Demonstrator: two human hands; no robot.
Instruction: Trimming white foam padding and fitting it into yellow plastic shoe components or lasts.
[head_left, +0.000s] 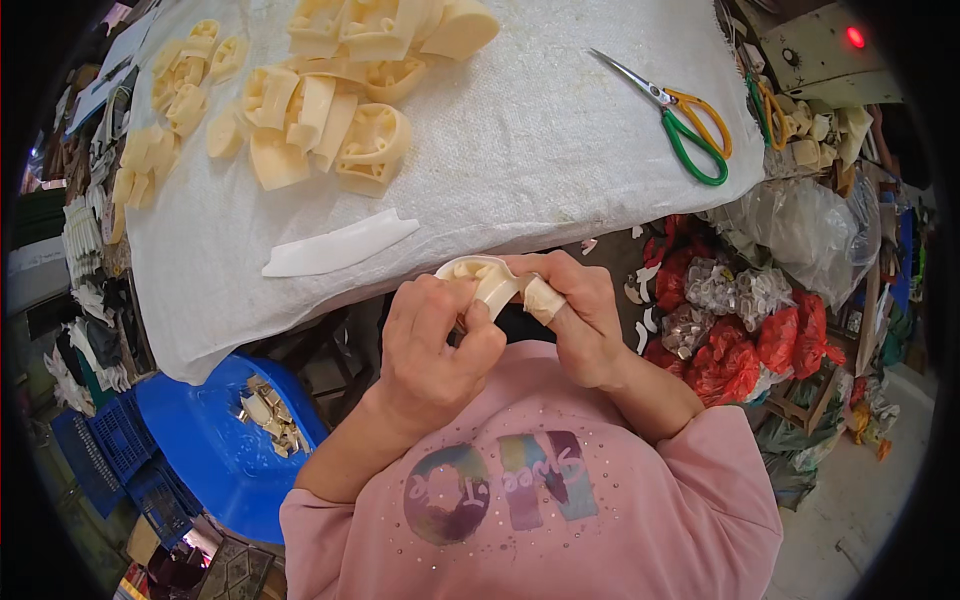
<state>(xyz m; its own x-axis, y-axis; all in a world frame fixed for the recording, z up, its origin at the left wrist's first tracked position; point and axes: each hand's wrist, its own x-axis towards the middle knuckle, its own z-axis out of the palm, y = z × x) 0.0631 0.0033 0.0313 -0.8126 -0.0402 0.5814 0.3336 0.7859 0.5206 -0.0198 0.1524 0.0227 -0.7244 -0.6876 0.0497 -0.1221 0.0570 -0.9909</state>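
In front of my chest, at the table's near edge, I hold a cream plastic shoe heel with a white band along its rim. My left hand grips it from the left, fingers curled and thumb pressed in. On the other side my right hand pinches its end; a tan wrap covers the thumb tip. A loose white strip lies flat near the front edge of the table. Further back, several similar cream heels are piled up.
White woven cloth covers the table. Scissors with green and yellow handles lie at its right. A blue tub holding small cream pieces stands at lower left. Red plastic bags and clear bags crowd the right side.
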